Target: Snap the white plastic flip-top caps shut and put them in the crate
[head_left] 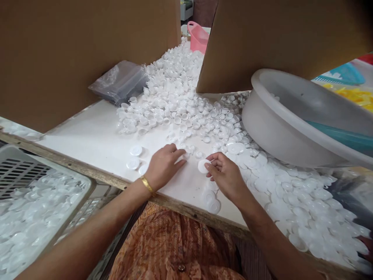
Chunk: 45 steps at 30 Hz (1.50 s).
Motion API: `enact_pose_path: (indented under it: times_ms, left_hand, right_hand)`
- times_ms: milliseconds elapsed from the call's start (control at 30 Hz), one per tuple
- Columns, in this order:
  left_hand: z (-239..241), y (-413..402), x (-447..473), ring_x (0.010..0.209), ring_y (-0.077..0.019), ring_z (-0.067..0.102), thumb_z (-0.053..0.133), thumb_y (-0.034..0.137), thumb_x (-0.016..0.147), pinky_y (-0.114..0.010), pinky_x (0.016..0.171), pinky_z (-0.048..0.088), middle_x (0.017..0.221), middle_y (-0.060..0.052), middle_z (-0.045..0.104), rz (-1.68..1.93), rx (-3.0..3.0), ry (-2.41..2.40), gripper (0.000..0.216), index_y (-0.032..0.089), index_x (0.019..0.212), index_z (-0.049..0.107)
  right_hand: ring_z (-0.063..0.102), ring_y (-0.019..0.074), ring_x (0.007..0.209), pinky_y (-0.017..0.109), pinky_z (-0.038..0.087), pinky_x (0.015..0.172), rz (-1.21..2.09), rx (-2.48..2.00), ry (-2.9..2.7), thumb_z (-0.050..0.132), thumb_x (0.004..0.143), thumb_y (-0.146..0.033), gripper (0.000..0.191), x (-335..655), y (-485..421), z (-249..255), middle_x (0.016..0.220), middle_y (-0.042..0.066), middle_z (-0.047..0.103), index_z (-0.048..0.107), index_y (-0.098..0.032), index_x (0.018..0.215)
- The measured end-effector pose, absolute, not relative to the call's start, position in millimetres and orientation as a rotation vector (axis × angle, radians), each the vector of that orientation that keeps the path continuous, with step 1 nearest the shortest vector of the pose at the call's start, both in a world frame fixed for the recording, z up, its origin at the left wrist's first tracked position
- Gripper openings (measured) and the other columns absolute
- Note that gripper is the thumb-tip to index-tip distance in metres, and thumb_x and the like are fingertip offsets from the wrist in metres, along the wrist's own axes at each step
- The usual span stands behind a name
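My right hand [225,175] pinches a small white round disc [203,165] just above the white table [93,136]. My left hand [163,165], with a gold bangle at the wrist, rests knuckles up on the table with its fingers curled; its fingertips touch a small white cup [186,155] at the edge of the pile. A heap of tiny white plastic cups [177,97] stretches away up the table. A second heap of flat white discs [291,194] lies to the right. A few loose discs [136,150] lie left of my left hand.
Two brown cardboard panels [72,50] stand at the back. A tilted grey basin [291,124] sits at right over the discs. A grey slotted crate [35,202] of white parts is at lower left. A plastic bag [122,81] and a pink basket [198,37] lie farther back.
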<state>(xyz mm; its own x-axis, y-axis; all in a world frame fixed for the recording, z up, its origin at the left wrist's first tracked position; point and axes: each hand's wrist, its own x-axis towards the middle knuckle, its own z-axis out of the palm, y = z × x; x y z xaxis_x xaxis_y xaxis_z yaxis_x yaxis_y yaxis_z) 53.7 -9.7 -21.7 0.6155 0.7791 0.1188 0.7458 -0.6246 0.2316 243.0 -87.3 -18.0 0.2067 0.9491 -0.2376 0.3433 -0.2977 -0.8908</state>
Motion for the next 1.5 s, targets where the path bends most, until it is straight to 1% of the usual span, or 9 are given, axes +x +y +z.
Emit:
enact_pose_path:
  times_ms: [133,367,533,633,767,967,1100,1267,1500]
  left_hand:
    - [-28,-21,61,0.082,-0.0193,0.053,0.05,0.023,0.083,-0.03,0.069,0.041,0.086,-0.006,0.056,0.254,2.664,1.269,0.018,0.02,0.096,0.062]
    - [-19,-39,33,0.074,-0.0138,0.057,0.044,0.017,0.084,-0.025,0.067,0.043,0.087,-0.003,0.06,0.34,2.242,1.266,0.027,0.021,0.104,0.061]
    - [-18,-36,34,0.083,-0.0166,0.061,0.044,0.023,0.085,-0.028,0.073,0.043,0.091,-0.005,0.067,0.369,2.09,1.337,0.024,0.018,0.098,0.063]
    - [-21,-34,39,0.072,-0.0169,0.061,0.05,0.029,0.082,-0.028,0.065,0.043,0.078,-0.003,0.068,0.35,2.002,1.41,0.019,0.019,0.09,0.063]
    - [-23,-29,44,0.051,-0.0132,0.056,0.052,0.028,0.079,-0.024,0.051,0.041,0.054,0.002,0.059,0.327,1.709,1.401,0.011,0.019,0.077,0.056]
    - [-19,-22,46,0.038,-0.0091,0.048,0.054,0.018,0.075,-0.02,0.039,0.039,0.046,0.005,0.053,0.253,1.28,1.292,0.007,0.017,0.073,0.047]
    - [-22,-22,46,0.039,-0.0089,0.048,0.054,0.019,0.074,-0.019,0.039,0.038,0.047,0.005,0.053,0.241,1.36,1.307,0.006,0.017,0.074,0.049]
    - [-26,-24,47,0.042,-0.0096,0.05,0.049,0.023,0.077,-0.02,0.043,0.037,0.05,0.004,0.055,0.274,1.477,1.307,0.005,0.018,0.077,0.05]
    - [-15,-23,48,0.058,-0.0136,0.053,0.051,0.024,0.077,-0.024,0.053,0.038,0.064,0.001,0.058,0.141,1.842,1.441,0.009,0.018,0.082,0.054]
  right_hand:
    - [0.062,0.0127,0.061,0.028,0.051,0.06,1.076,-1.712,-1.213,0.049,0.08,-0.027,0.016,222,-80,-26,0.076,0.0,0.061,0.052,-0.022,0.095]
    - [0.062,0.0098,0.059,0.025,0.054,0.057,1.263,-1.647,-1.175,0.051,0.078,-0.019,0.014,196,-75,-33,0.086,0.001,0.06,0.053,-0.02,0.091]
    - [0.063,0.0103,0.058,0.025,0.056,0.054,1.334,-1.665,-1.172,0.05,0.079,-0.014,0.012,185,-65,-38,0.077,-0.001,0.056,0.052,-0.019,0.09]
    - [0.063,0.0104,0.058,0.024,0.057,0.054,1.4,-1.668,-1.094,0.053,0.078,-0.013,0.011,184,-60,-39,0.072,-0.002,0.054,0.052,-0.018,0.088]
    - [0.063,0.0095,0.056,0.026,0.058,0.056,1.499,-1.659,-0.962,0.053,0.078,-0.012,0.011,185,-60,-38,0.07,-0.003,0.054,0.052,-0.017,0.087]
    - [0.062,0.01,0.064,0.028,0.058,0.064,1.511,-1.573,-0.931,0.056,0.075,-0.015,0.009,184,-65,-41,0.071,-0.003,0.055,0.054,-0.017,0.084]
    - [0.062,0.011,0.067,0.029,0.057,0.068,1.49,-1.534,-0.964,0.057,0.075,-0.018,0.011,184,-67,-45,0.072,-0.003,0.056,0.054,-0.017,0.085]
    - [0.062,0.0108,0.063,0.029,0.056,0.064,1.506,-1.522,-0.925,0.056,0.075,-0.021,0.013,185,-67,-51,0.074,-0.002,0.057,0.053,-0.017,0.087]
    - [0.063,0.0119,0.06,0.03,0.055,0.061,1.467,-1.531,-0.947,0.056,0.074,-0.021,0.013,183,-66,-50,0.071,-0.003,0.055,0.052,-0.018,0.087]
